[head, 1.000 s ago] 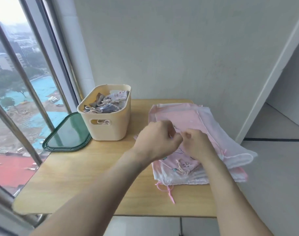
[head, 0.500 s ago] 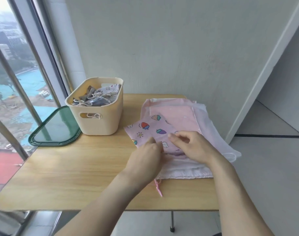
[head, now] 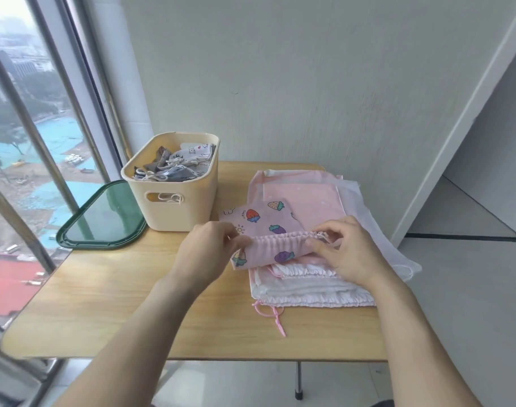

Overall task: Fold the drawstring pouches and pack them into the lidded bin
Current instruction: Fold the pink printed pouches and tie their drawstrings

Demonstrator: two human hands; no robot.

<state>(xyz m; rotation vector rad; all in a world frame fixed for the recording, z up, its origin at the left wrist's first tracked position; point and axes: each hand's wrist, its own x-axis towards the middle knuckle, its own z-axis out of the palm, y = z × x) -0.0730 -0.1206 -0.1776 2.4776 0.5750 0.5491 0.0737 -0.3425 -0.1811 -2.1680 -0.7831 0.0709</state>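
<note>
A small pink pouch printed with strawberries [head: 262,224] lies on top of a stack of pink and white drawstring pouches [head: 309,286] on the wooden table [head: 109,292]. Its gathered drawstring edge is lifted and folded back toward the far side. My left hand [head: 209,251] pinches the left end of that edge, and my right hand [head: 347,248] pinches the right end. The cream bin [head: 180,212] stands at the back left, open, with several folded pouches inside. Its green lid [head: 104,218] lies flat beside it on the left.
A pink drawstring [head: 274,315] trails from the stack toward the table's front edge. The wall [head: 309,83] rises right behind the table. A window with metal bars [head: 30,127] runs along the left side. The floor drops off to the right.
Both hands have taken hold of the strawberry pouch's gathered near edge and lifted it, folding it away from me. The camera has come closer to the table.
</note>
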